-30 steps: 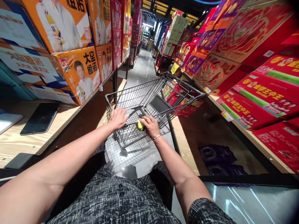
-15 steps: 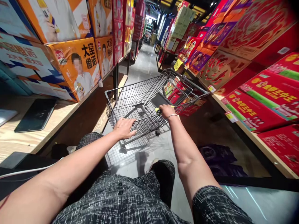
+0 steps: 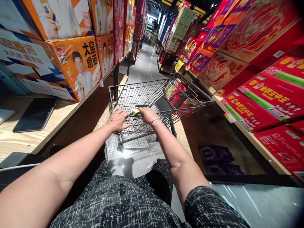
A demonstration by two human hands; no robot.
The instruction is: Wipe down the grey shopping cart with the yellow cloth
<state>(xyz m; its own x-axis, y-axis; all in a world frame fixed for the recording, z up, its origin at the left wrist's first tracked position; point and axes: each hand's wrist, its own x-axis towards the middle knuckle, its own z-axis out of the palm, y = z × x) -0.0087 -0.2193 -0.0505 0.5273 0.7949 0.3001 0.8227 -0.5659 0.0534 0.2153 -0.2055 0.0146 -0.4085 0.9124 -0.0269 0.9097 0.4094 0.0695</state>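
Observation:
A black wire shopping cart (image 3: pixel 142 95) stands in the aisle in front of me, with nothing visible in its basket. Both my hands rest on its near handle bar. My left hand (image 3: pixel 117 119) is curled over the bar at the left. My right hand (image 3: pixel 147 114) is closed round the bar at the middle, next to a yellow part of the handle (image 3: pixel 136 111). A thin bracelet sits on my right wrist.
Orange and blue cartons (image 3: pixel 78 68) line the wooden shelf on the left, where a dark phone (image 3: pixel 35 114) lies flat. Red gift boxes (image 3: pixel 256 104) fill the sloping shelves on the right. The glossy aisle floor (image 3: pixel 144 65) runs ahead between them.
The cart has swung back square to me. My right hand came back from the far right of the handle to its middle, and my left hand moved up onto the bar.

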